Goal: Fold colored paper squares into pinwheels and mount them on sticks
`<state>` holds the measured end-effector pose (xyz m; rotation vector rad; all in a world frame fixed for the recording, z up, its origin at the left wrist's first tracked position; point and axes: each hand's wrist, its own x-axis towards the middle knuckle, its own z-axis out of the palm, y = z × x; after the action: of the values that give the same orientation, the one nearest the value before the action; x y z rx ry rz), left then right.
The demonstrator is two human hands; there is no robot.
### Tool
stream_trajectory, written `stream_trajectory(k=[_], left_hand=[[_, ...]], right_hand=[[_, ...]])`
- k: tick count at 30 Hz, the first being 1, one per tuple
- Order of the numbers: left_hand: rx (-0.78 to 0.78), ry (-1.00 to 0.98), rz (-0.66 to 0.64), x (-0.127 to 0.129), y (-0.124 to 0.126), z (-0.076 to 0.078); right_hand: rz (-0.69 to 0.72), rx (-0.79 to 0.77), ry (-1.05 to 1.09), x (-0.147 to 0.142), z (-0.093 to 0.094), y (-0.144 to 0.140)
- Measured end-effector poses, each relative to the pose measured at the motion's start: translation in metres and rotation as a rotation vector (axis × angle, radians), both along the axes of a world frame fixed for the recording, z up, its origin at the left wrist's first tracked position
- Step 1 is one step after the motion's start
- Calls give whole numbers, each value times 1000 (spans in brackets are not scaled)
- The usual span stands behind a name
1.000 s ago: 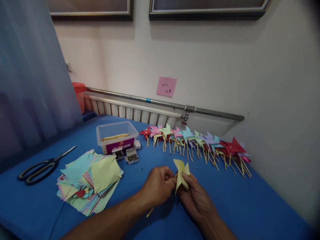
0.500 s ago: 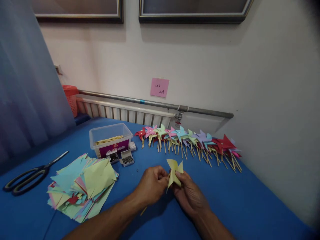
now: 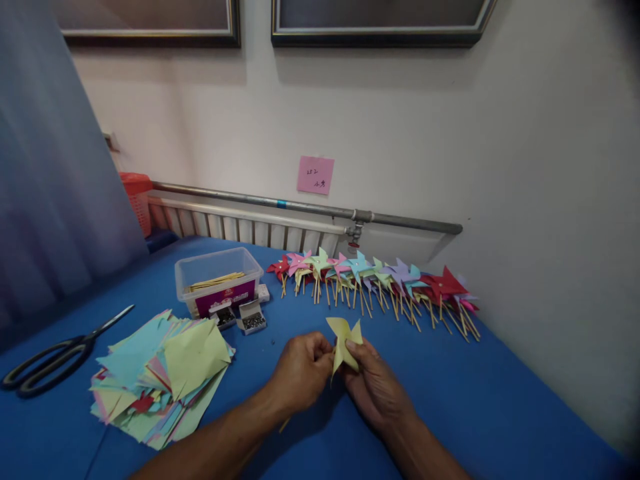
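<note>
Yellow pinwheel is held above the blue bench, pinched between the left hand and the right hand, both closed on it at its centre. Since a second ago its position between the hands is barely altered; the folded blades remain gathered, so assembly is judged under way. The wooden stick is mostly hidden beneath the left hand. Whether a pin is seated cannot be made out.
</note>
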<state>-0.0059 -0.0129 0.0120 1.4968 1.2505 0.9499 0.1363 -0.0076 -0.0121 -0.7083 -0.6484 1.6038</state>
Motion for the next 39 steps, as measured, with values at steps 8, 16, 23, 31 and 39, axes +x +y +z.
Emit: stream_trajectory(k=[8,16,23,31,39], left_hand=[[24,30,6,1,0,-2],[40,34,12,1,0,-1],[32,45,13,2,3,-7],[52,48,-11,-1,9,-17],[-39,-40,-35,0,10,-24]], right_hand=[[-13,28,-13,-2,3,-1],[-23,58,-50,-3,2,-1],[-7,83,-84,1,-2,2],[-18,67,-190,3,-1,3],[-22,45,-275,4,2,5]])
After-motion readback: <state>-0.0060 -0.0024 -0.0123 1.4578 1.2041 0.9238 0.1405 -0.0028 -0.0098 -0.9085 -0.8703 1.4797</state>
